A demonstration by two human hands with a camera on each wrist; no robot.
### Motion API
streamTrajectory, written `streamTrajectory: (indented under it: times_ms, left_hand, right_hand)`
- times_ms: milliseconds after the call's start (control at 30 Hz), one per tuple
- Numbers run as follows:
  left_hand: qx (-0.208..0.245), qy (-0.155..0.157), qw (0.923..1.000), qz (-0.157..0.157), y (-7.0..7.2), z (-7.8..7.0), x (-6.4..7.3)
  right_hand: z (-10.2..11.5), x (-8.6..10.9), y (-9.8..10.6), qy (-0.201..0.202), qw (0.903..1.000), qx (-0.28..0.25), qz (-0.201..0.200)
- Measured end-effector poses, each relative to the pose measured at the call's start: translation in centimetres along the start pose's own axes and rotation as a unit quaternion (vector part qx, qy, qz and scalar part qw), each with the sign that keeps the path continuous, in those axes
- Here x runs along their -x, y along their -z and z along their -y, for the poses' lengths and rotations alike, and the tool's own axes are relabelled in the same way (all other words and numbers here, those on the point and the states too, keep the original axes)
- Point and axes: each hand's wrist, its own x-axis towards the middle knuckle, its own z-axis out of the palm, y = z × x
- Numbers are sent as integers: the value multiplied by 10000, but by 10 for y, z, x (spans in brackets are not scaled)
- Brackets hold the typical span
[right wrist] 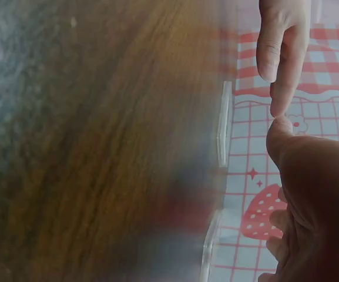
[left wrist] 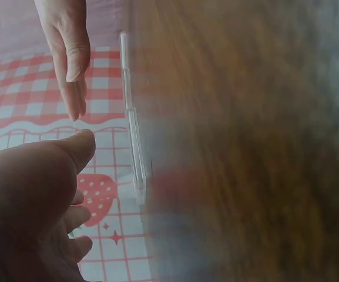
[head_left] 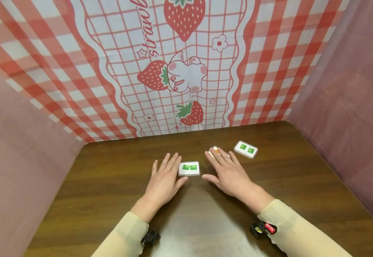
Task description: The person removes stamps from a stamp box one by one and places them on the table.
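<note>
Three small rectangular cards with clear raised edges lie on the brown wooden table. Just right of my left hand (head_left: 163, 181) is a white card (head_left: 189, 172) with two green squares. My right hand (head_left: 229, 175) is over a second card (head_left: 215, 147), mostly hidden, with a bit of yellow-orange picture showing. Beyond its fingertips to the right lies a third card (head_left: 246, 150), also with two green squares. Both hands are palm down with straight fingers and hold nothing. The wrist views show them raised above the tabletop, apart from the cards' edges (left wrist: 135, 155) (right wrist: 223, 126).
The wooden table (head_left: 109, 192) ends at a hanging red-and-white checked cloth (head_left: 270, 53) with strawberries and a white cartoon animal. Plain pinkish cloths hang at the left (head_left: 19, 142) and right (head_left: 350, 89). A dark device (head_left: 150, 237) is strapped at each wrist.
</note>
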Motion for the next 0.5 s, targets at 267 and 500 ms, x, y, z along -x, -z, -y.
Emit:
streamTrajectory:
  times_ms: [267, 500]
  left_hand:
    - [217, 37, 9996, 180, -4, 5, -5]
    - [280, -23, 9992, 286, -6, 5, -10]
  right_hand:
    - [-3, -9, -10, 36, 9986, -234, 467]
    - [-6, -19, -14, 101, 9975, -223, 663]
